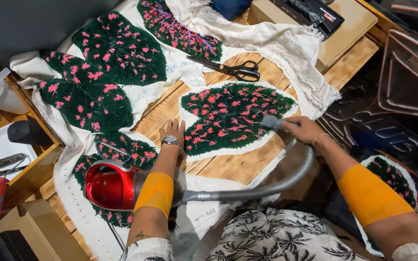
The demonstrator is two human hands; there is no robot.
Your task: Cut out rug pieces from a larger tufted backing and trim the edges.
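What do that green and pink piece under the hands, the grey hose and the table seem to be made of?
Green and pink piece: tufted yarn, looks fuzzy, on a white cloth edge. Hose: ribbed, silvery grey, probably flexible plastic. Table: bare wooden planks with visible grain, matte.

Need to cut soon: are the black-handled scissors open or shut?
Shut: the black-handled scissors lie flat on the wooden table, blades together.

We've got matching orange bands wrapped around both forearms, a silver wristwatch [171, 140] on the left wrist and a thin bracelet [318, 138] on the right. Clothes are white with a black palm-tree print, plus a small tattoo near the left elbow.
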